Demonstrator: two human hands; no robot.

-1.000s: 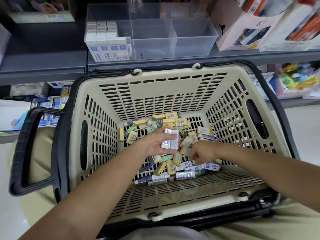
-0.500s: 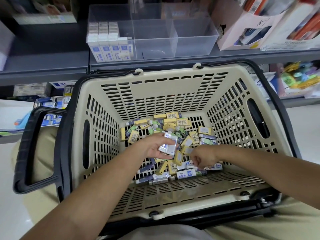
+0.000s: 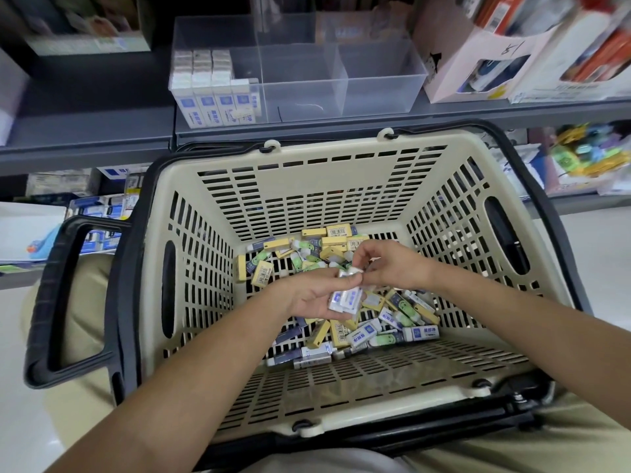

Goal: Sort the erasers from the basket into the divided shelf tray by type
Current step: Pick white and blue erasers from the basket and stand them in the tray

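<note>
A cream slotted basket [image 3: 211,268] with black handles rests on my lap, holding a pile of erasers [image 3: 341,332]: yellow-sleeved, green-and-white, and white ones with blue labels. My left hand [image 3: 307,297] hovers over the pile, shut on a small stack of white-and-blue erasers [image 3: 345,298]. My right hand [image 3: 386,264] pinches one more white eraser [image 3: 350,272] and holds it against the top of that stack. On the shelf behind stands the clear divided tray [image 3: 382,93]; its left compartment holds rows of white-and-blue erasers [image 3: 213,93], and I see nothing in its other sections.
Pink and white product boxes [image 3: 478,63] stand on the grey shelf right of the tray. A boxed item [image 3: 88,25] sits at the upper left. A lower shelf holds blue-and-white packs [image 3: 102,213] on the left and colourful packets [image 3: 580,158] on the right.
My right hand has risen out of the pile with a white eraser and come up against the stack in my left hand. The left hand shifted slightly right.
</note>
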